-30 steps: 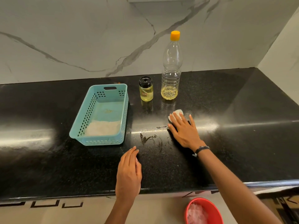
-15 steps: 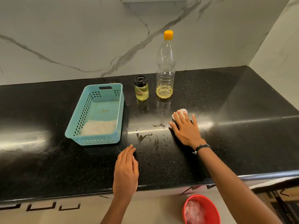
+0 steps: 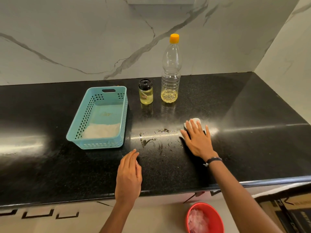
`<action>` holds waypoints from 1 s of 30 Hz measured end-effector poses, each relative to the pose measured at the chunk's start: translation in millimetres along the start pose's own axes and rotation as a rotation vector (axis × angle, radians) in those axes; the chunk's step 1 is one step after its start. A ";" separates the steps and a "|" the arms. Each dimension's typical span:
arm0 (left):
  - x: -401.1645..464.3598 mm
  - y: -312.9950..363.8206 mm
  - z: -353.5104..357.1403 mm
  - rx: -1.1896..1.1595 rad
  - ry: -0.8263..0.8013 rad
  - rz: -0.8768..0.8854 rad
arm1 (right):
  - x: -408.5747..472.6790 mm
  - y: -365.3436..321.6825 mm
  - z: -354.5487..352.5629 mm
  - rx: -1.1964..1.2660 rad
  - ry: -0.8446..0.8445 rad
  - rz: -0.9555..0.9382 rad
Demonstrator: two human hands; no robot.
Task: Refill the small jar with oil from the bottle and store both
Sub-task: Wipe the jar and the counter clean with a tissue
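A small glass jar (image 3: 145, 94) with a black lid stands upright on the black counter, filled with yellow oil. Right beside it stands a tall clear plastic bottle (image 3: 170, 71) with an orange cap and a little oil at its bottom. A teal plastic basket (image 3: 123, 118) lies left of the jar. My right hand (image 3: 197, 139) presses flat on a white cloth (image 3: 193, 121) in front of the bottle. My left hand (image 3: 129, 174) rests on the counter near its front edge, fingers together, holding nothing. Oily smears (image 3: 151, 138) mark the counter between my hands.
The black counter (image 3: 252, 132) meets a marble wall at the back and right. A white cloth or paper lies in the basket's near end. Below the counter edge, on the floor, stands a red bin (image 3: 217, 216) with crumpled tissue.
My right hand with the cloth has slid a little to the right, away from the smears. My left hand has stayed in place.
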State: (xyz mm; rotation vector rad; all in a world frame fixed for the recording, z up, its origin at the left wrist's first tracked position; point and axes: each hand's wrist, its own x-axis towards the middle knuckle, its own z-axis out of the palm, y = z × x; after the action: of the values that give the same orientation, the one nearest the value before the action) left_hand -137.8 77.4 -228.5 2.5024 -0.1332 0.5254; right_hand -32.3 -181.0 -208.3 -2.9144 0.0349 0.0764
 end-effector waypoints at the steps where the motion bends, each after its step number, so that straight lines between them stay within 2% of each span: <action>1: 0.4 -0.5 -0.2 0.004 0.002 0.004 | -6.2 -5.4 2.8 0.000 0.000 -0.038; 6: 1.3 -0.5 -0.7 0.001 -0.001 0.009 | -76.8 15.0 7.2 -0.084 0.017 -0.204; 10: 1.5 -0.3 -0.4 0.005 0.005 0.016 | -81.5 41.1 -0.6 -0.094 0.038 -0.064; 15: 0.7 -0.3 1.1 0.005 0.009 0.017 | -41.8 7.2 2.1 -0.001 0.034 0.025; 19: 0.9 -0.7 0.8 0.007 0.008 0.014 | -69.2 -7.2 9.5 0.014 0.029 -0.126; 22: 0.3 -1.3 0.8 0.014 -0.001 0.022 | -112.1 15.7 12.5 -0.057 0.064 -0.200; 26: 0.0 -3.6 1.7 0.025 -0.004 0.025 | -117.1 47.5 2.0 -0.101 0.064 -0.071; 30: 0.5 -2.3 1.3 0.026 0.001 0.023 | -82.8 26.6 0.5 -0.014 0.038 0.002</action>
State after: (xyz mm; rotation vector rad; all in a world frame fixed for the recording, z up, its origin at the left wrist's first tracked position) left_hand -136.5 78.5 -230.5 2.5284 -0.1561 0.5409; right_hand -115.7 -205.3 -210.2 -2.9300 0.0434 0.0210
